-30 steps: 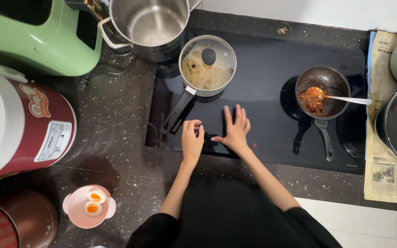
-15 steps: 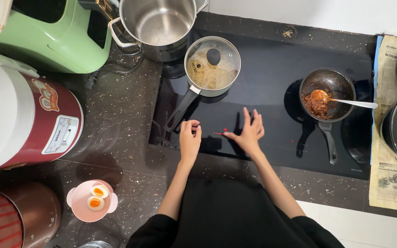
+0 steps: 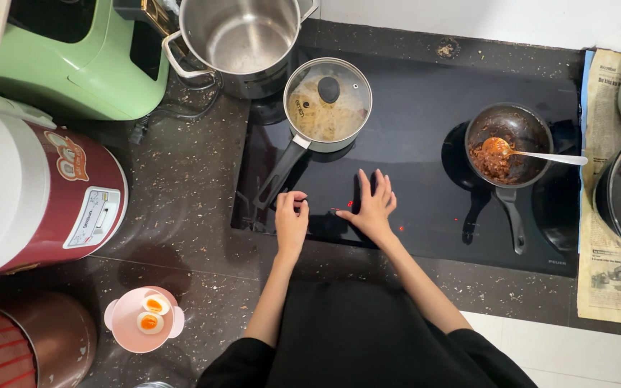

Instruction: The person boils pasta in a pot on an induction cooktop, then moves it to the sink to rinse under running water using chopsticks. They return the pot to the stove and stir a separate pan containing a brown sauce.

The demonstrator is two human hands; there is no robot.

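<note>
Hands: both rested at the front edge of the black cooktop [image 3: 411, 93], at about 6 o'clock of the cooking surface.
Left hand [image 3: 292, 220]: loosely curled grip, fingers drawn together, fingertips touching the glass near the control strip; it held nothing.
Right hand [image 3: 372, 208]: grip wide apart, fingers splayed flat on the glass just beside small red indicator lights [image 3: 350, 204]; nothing held.
Lidded saucepan [image 3: 327, 100]: stood at 12 o'clock from the hands, glass lid on and fogged, pale noodles inside; its black handle pointed toward 7 o'clock, ending just beside the left hand.
Small frying pan [image 3: 508, 144]: at 2 o'clock from the hands, well apart; reddish-brown sauce in it, a metal spoon [image 3: 540, 154] resting in the sauce with its handle out toward 3 o'clock.
Progress: both pans looked already filled and on the cooktop; judging by the lit indicators, setting the controls was the step in hand, and neither pan had been taken off.
Tabletop [image 3: 181, 208]: dark speckled stone; a pink dish with two egg halves [image 3: 145, 320] lay at 8 o'clock.
</note>
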